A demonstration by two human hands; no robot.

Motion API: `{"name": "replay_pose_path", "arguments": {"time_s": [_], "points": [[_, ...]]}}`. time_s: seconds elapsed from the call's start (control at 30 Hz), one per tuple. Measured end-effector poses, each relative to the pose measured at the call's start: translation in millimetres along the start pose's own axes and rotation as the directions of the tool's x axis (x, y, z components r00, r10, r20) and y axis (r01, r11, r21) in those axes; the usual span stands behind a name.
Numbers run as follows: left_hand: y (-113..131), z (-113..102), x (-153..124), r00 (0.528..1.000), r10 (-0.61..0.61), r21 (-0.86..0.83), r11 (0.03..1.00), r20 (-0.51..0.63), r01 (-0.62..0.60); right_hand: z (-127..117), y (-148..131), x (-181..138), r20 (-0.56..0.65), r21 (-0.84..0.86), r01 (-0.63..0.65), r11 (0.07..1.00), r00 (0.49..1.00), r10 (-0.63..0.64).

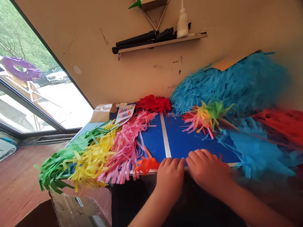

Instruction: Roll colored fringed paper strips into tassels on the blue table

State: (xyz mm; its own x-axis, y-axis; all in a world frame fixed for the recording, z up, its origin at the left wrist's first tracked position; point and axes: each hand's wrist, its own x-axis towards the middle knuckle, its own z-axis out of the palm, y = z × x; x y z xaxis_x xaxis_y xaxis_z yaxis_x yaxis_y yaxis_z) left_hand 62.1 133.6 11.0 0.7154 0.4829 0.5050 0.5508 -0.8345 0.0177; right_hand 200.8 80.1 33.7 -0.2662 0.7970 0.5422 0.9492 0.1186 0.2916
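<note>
My left hand [169,176] and my right hand [205,168] rest side by side at the near edge of a blue board [176,140], fingers curled down over the edge. An orange fringed paper strip [145,164] lies just left of my left hand. Red-orange paper [221,160] peeks out beyond my right hand's knuckles. I cannot see whether either hand pinches anything.
Green [61,162], yellow [94,157] and pink [125,145] fringed strips drape over the board's left side. A multicoloured tuft [205,118], red fringe [153,103] and big blue fringed pieces [236,82] lie behind. A wall shelf [163,41] holds a glue bottle [182,20]. A cardboard box [75,209] stands below.
</note>
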Motion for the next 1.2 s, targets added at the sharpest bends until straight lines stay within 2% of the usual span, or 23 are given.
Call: {"name": "replay_pose_path", "arguments": {"time_s": [0.1, 0.17, 0.23, 0.3, 0.33, 0.37, 0.43, 0.47, 0.5, 0.53, 0.57, 0.63, 0.7, 0.83, 0.9, 0.97, 1.03, 1.07, 1.2], "points": [[10.2, -8.7, 3.1, 0.991, -0.034, -0.123, 0.992, -0.128, 0.018, -26.8, -8.4, -5.0, -0.022, -0.040, -0.123, 0.992, 0.992, 0.122], [16.7, -16.4, 2.0, 0.980, -0.042, -0.197, 0.980, -0.195, 0.003, -39.9, -15.6, -12.8, -0.026, -0.033, -0.157, 0.987, 0.987, 0.156], [22.1, -22.2, -0.7, 0.966, -0.080, -0.295, 0.955, -0.244, 0.004, -47.7, -24.4, -23.2, -0.029, 0.067, -0.227, 0.972, 0.973, 0.230], [25.4, -23.9, -4.4, 0.942, -0.179, -0.455, 0.890, -0.286, 0.031, -50.7, -34.5, -34.6, 0.018, 0.295, -0.378, 0.877, 0.920, 0.391], [26.4, -23.1, -6.6, 0.927, -0.239, -0.556, 0.830, -0.289, 0.041, -50.7, -39.5, -39.8, 0.089, 0.440, -0.468, 0.767, 0.872, 0.481], [27.1, -21.4, -8.8, 0.916, -0.293, -0.654, 0.755, -0.272, 0.047, -50.0, -44.0, -44.4, 0.189, 0.576, -0.551, 0.605, 0.809, 0.556], [27.9, -16.4, -13.0, 0.913, -0.356, -0.799, 0.599, -0.200, 0.059, -47.0, -50.9, -50.4, 0.428, 0.739, -0.645, 0.196, 0.673, 0.603], [28.2, -13.8, -14.7, 0.915, -0.371, -0.842, 0.534, -0.158, 0.071, -45.2, -53.1, -51.6, 0.536, 0.752, -0.659, 0.007, 0.618, 0.575], [28.4, -11.4, -16.1, 0.916, -0.383, -0.871, 0.484, -0.120, 0.088, -43.4, -54.4, -51.8, 0.622, 0.737, -0.661, -0.144, 0.579, 0.527], [28.6, -9.5, -17.1, 0.915, -0.395, -0.890, 0.443, -0.085, 0.109, -41.6, -55.0, -51.0, 0.683, 0.710, -0.659, -0.248, 0.557, 0.472], [28.6, -8.1, -17.8, 0.913, -0.405, -0.906, 0.403, -0.049, 0.131, -40.0, -55.2, -49.6, 0.718, 0.688, -0.655, -0.313, 0.549, 0.428], [27.8, -6.8, -18.3, 0.912, -0.409, -0.929, 0.319, 0.042, 0.186, -36.7, -55.4, -46.3, 0.735, 0.676, -0.634, -0.375, 0.554, 0.391], [26.1, -6.8, -18.3, 0.902, -0.400, -0.933, 0.237, 0.159, 0.270, -33.3, -57.0, -43.6, 0.731, 0.681, -0.610, -0.406, 0.529, 0.431], [23.0, -8.3, -17.6, 0.819, -0.425, -0.905, -0.004, 0.386, 0.424, -25.4, -65.3, -41.1, 0.742, 0.665, -0.595, -0.451, 0.460, 0.488], [22.8, -8.6, -17.1, 0.783, -0.420, -0.883, -0.121, 0.460, 0.454, -20.3, -69.2, -41.0, 0.744, 0.663, -0.586, -0.466, 0.442, 0.502], [23.1, -8.2, -17.2, 0.771, -0.396, -0.866, -0.177, 0.498, 0.468, -14.1, -71.1, -41.8, 0.745, 0.660, -0.574, -0.484, 0.416, 0.522], [23.2, -6.8, -18.1, 0.783, -0.377, -0.868, -0.161, 0.495, 0.471, -7.1, -70.8, -43.4, 0.743, 0.660, -0.572, -0.487, 0.402, 0.535], [23.0, -5.6, -18.9, 0.797, -0.373, -0.876, -0.124, 0.476, 0.465, -3.4, -70.1, -44.4, 0.739, 0.664, -0.576, -0.476, 0.409, 0.535], [20.0, 1.9, -22.9, 0.886, -0.348, -0.923, 0.120, 0.305, 0.365, 9.1, -67.9, -46.7, 0.709, 0.693, -0.608, -0.388, 0.473, 0.523]]}}
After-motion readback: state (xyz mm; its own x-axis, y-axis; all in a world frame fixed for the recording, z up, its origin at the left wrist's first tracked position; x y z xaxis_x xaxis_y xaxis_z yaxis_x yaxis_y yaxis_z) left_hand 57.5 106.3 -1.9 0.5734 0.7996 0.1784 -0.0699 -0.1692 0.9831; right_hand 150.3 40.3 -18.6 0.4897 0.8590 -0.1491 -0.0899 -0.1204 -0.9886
